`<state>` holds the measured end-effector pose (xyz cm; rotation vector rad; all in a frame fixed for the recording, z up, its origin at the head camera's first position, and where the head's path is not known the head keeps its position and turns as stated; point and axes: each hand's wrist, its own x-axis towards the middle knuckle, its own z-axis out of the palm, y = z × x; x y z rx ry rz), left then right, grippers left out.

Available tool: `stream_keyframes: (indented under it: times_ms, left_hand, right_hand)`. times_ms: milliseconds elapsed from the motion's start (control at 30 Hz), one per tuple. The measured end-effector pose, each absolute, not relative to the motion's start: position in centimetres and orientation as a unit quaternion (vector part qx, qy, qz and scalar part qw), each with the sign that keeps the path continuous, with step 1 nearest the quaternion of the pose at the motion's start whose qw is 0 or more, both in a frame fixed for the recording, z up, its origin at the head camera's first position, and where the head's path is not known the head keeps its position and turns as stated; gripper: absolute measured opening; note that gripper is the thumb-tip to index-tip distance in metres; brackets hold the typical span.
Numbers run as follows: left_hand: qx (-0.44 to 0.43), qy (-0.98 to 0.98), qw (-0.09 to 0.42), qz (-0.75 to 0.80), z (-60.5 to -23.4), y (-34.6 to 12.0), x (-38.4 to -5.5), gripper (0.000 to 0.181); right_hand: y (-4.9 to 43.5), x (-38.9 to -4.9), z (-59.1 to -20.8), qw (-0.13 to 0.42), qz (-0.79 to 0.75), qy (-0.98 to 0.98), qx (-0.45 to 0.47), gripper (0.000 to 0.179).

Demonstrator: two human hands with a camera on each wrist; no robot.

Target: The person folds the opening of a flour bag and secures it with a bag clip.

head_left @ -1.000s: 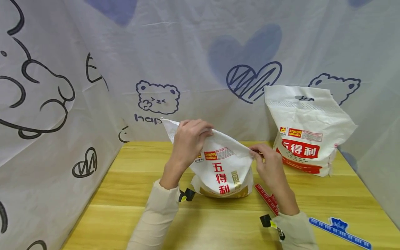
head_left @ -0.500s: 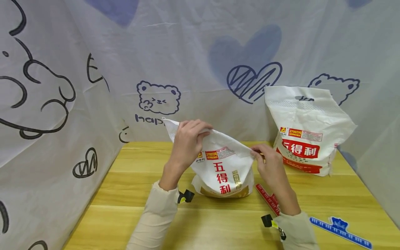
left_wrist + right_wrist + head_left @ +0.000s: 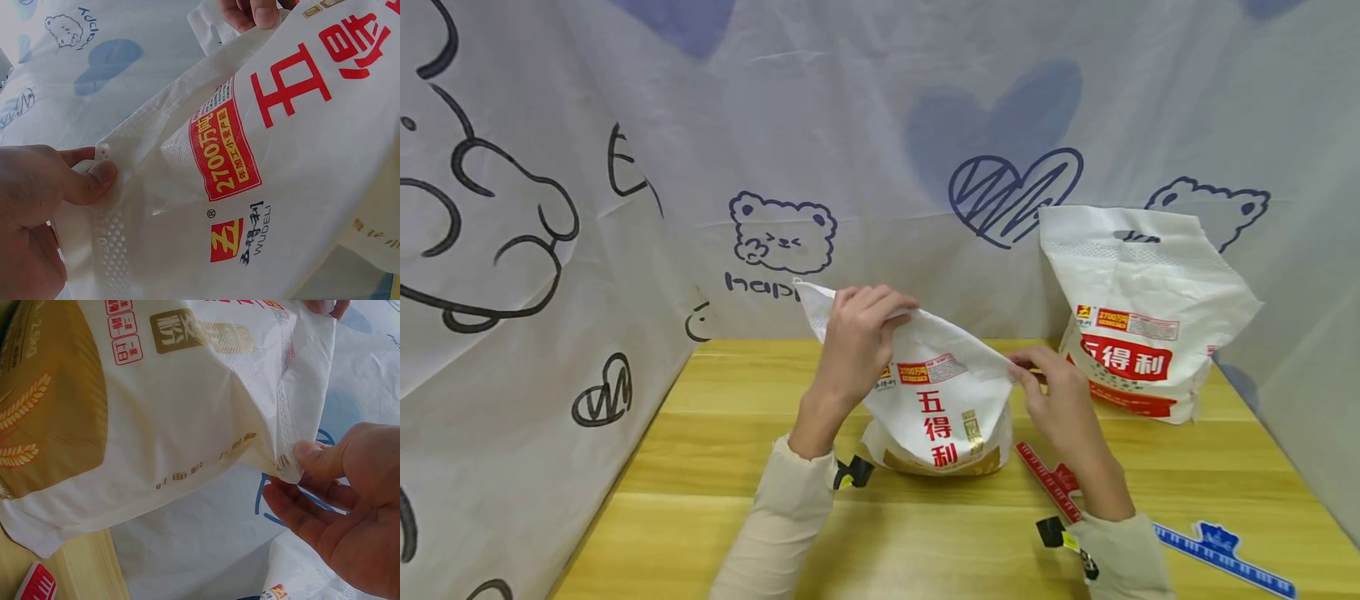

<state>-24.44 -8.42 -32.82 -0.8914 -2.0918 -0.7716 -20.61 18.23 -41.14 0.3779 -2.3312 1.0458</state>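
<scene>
Between the left hand (image 3: pixel 859 342) and the right hand (image 3: pixel 1067 404), a white bag (image 3: pixel 955 383) reads "五得利," "2700万吨," "WUDELI" and, on its gold panel (image 3: pixel 69 419), "2.5kg"; beyond the right hand, a second bag (image 3: pixel 1150 292) shows "得利" and "2700万吨," while the cloth backdrop (image 3: pixel 865 150) past the left hand reads "happy."

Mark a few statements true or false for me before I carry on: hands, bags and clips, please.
1. The left hand grips the top of the front bag. True.
2. The right hand is off the front bag. False: it pinches an upper corner.
3. The rear bag has a handle slot near its top. True.
4. The blue clip lies nearer the front bag than the red clip. False: the red clip is nearer.
</scene>
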Motion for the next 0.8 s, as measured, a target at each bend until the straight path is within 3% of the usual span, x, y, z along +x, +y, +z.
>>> stream_keyframes:
  times_ms: [800]
  left_hand:
    - [-0.332, -0.821, 0.360, -0.293, -32.8, -8.6, -24.3, 0.014]
  right_hand:
    - [20.8, -18.1, -42.7, 0.202, 0.351, -0.904, 0.139, 0.022]
